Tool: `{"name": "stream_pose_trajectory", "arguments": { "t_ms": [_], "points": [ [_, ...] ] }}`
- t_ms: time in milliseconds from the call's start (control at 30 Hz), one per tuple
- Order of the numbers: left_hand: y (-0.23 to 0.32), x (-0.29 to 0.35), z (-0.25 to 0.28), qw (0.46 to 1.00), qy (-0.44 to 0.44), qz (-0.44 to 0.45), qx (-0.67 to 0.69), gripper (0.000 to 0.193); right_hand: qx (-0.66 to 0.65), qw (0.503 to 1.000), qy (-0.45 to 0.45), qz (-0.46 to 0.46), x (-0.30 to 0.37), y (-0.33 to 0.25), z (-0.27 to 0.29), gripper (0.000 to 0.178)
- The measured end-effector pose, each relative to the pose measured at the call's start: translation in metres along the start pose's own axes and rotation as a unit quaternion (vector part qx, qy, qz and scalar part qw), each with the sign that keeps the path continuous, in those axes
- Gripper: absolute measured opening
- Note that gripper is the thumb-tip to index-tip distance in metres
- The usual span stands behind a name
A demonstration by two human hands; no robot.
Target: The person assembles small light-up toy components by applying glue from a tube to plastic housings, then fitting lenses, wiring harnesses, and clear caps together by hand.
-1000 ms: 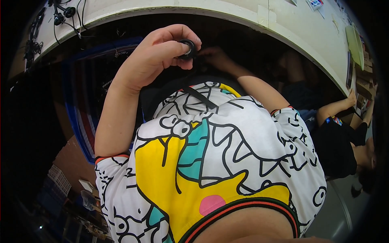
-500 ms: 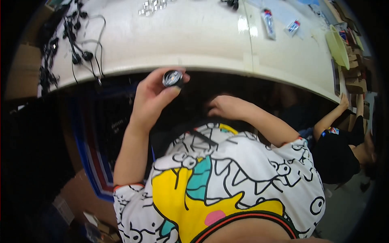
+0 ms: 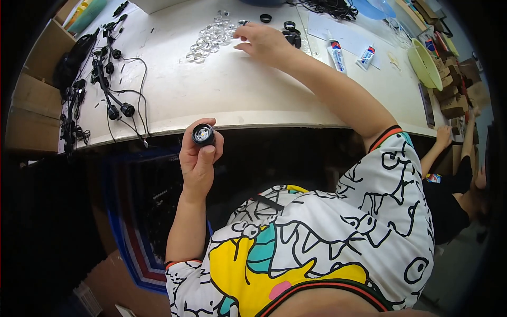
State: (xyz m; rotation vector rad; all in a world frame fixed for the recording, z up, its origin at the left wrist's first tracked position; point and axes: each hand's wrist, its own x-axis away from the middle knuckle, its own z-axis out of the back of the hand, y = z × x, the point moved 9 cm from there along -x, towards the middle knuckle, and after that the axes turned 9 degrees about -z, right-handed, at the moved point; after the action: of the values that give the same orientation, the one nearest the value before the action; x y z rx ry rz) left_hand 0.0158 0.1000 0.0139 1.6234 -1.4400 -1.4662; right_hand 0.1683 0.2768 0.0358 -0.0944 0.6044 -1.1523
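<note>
My left hand [image 3: 198, 156], just in front of the table's near edge, is closed round a small black round lamp housing [image 3: 203, 134]. The housing's mouth faces up, showing a pale yellowish spot and shiny parts inside. Over the table, my right hand [image 3: 261, 42] stretches toward a loose heap of clear round lenses [image 3: 210, 38]. Its thumb and forefinger are apart beside the heap's right side, and no lens shows between them. Several black rings and round parts [image 3: 291, 37] lie just right of that hand, partly hidden by it.
Black cables with round sockets [image 3: 113, 105] lie on the table's left. Two glue tubes [image 3: 336, 54] lie on the right, near a pale green basin [image 3: 424, 63]. A co-worker's hand [image 3: 443, 136] rests by the right table edge. Black wire [image 3: 330, 7] is bunched at the back.
My right hand has gone from in front of my body up and forward to the lenses. My left hand still holds the lamp housing, now turned so the inside shows. The view has shifted.
</note>
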Motion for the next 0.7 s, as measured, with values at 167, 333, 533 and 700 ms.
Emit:
{"name": "stream_pose_trajectory", "arguments": {
  "t_ms": [167,333,533,700],
  "points": [
    [0.006,0.003,0.005,0.999,0.035,-0.011,0.01,0.054,0.12,0.992,-0.01,-0.027,-0.018,-0.003,-0.015,0.017],
    [0.004,0.005,0.008,0.999,0.031,-0.027,0.015,0.05,0.127,0.991,-0.052,-0.003,-0.016,0.002,-0.013,0.014],
    [-0.007,0.001,0.009,0.999,0.039,-0.018,0.022,0.044,-0.198,0.919,-0.271,-0.206,0.034,0.017,-0.019,0.017],
    [-0.024,0.002,0.001,1.0,0.009,-0.009,0.024,0.039,-0.085,0.977,-0.144,-0.134,0.054,0.005,0.013,0.027]
  ]
}}
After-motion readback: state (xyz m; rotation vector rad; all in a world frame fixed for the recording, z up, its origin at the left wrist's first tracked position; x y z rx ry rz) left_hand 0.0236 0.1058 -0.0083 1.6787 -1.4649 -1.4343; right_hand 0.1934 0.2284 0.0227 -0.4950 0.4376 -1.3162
